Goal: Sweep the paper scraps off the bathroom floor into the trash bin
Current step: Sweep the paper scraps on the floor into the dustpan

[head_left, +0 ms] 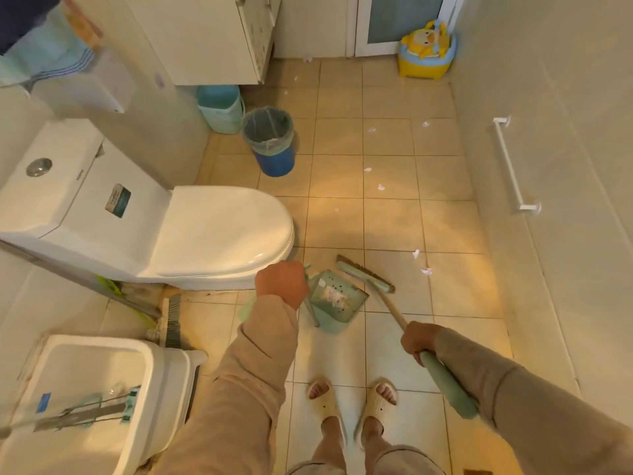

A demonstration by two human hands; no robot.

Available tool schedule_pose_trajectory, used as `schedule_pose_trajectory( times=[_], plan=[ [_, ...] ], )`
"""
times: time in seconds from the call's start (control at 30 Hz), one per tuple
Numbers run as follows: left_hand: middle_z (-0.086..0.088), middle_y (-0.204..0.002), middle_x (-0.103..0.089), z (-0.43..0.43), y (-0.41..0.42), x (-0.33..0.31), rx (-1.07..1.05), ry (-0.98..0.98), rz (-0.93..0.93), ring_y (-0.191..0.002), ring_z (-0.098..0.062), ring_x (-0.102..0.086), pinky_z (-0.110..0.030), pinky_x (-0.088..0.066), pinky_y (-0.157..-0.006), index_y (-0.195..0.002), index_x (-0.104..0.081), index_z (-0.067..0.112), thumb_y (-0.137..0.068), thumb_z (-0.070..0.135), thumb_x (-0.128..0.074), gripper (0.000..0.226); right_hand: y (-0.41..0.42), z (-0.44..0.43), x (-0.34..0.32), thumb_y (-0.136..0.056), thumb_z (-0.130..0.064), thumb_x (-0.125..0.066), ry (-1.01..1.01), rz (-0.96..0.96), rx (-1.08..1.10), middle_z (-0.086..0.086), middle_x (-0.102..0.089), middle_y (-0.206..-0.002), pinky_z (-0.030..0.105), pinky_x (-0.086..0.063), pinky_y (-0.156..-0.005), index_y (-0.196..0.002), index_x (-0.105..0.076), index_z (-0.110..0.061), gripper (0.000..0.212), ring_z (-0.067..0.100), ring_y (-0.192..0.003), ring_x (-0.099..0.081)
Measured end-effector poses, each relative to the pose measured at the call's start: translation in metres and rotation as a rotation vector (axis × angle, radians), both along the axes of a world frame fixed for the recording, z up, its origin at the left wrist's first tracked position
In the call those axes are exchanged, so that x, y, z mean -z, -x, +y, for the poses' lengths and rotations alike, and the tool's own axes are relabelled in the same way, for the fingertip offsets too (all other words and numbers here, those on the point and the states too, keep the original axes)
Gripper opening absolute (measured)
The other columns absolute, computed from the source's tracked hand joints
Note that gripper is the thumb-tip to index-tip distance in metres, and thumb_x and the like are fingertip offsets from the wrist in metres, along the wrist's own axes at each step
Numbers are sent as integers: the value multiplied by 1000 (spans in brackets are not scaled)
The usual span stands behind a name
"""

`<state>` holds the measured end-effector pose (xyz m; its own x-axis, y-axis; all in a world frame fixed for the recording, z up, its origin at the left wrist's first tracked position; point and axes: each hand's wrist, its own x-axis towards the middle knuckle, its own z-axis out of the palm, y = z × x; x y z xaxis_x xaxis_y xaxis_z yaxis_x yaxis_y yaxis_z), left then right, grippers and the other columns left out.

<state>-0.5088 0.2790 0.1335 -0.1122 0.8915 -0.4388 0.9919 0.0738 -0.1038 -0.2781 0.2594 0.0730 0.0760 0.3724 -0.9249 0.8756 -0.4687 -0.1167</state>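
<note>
My left hand [281, 284] grips the handle of a pale green dustpan [337, 299] that rests on the tiled floor and holds a few white paper scraps. My right hand [418, 341] holds the stick of a green broom; its head [364, 272] lies on the floor just right of the dustpan's mouth. More paper scraps lie on the tiles: two to the right of the broom [424, 271], others farther off [380, 187] and near the far door. The blue trash bin [270, 140] with a grey liner stands beyond the toilet.
A white toilet [219, 231] fills the left, close to the dustpan. A white sink basin [102, 395] is at lower left with a brush beside it. A teal bucket [221, 108], a yellow potty [426, 51] and a wall rail [512, 166] are farther off. My sandalled feet [352, 402] stand below.
</note>
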Motion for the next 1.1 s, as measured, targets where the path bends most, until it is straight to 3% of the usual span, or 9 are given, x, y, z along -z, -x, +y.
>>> schedule_pose_trajectory(
  times=[0.07, 0.13, 0.23, 0.6, 0.83, 1.1],
  plan=[
    [-7, -111, -66, 0, 0, 1, 11, -2, -6, -103, -27, -63, -32, -50, -81, -112, -61, 11, -94, 25, -47, 27, -7, -9, 2, -88, -1, -38, 74, 28, -72, 6, -51, -64, 19, -40, -50, -124, -46, 8, 38, 12, -49, -44],
    [-7, -111, -66, 1, -2, 1, 24, -2, -19, -103, -26, -64, -32, -51, -81, -112, -61, 12, -94, 25, -47, 26, -14, -8, -14, -87, -1, -38, 169, 32, 110, 4, -47, -51, 18, -38, -43, -92, -51, 0, 14, 10, -40, -41],
    [-6, -112, -66, 0, -2, 2, 40, -2, -29, -103, -25, -63, -31, -50, -81, -114, -60, 12, -94, 25, -46, 27, -29, -12, -25, -89, -1, -36, 216, 87, 314, 0, -39, -28, 12, -30, -34, -67, -39, -11, 24, 9, -24, -37],
    [-3, -109, -67, -5, -9, 0, 159, -28, -22, -101, -23, -64, -29, -48, -78, -108, -63, 17, -90, 30, -53, 24, -67, -75, -31, -95, -1, -35, 152, 275, 795, 1, -36, -25, 7, -27, -27, -59, -34, -13, 38, 10, -17, -36],
    [-4, -110, -66, 11, -42, -1, 327, -23, -6, -100, -24, -63, -30, -48, -77, -110, -60, 15, -92, 36, -51, 29, -112, -78, -40, -93, 2, -38, 69, 218, 852, 3, -34, -25, 7, -26, -29, -58, -36, -11, 37, 11, -18, -33],
    [-3, -105, -68, 43, -87, -1, 356, -21, 9, -96, -23, -64, -31, -50, -79, -106, -61, 17, -90, 39, -53, 29, -176, -42, -45, -92, 3, -35, -4, 154, 878, 5, -34, -23, 5, -30, -31, -61, -35, -9, 34, 12, -15, -32]
  ],
)
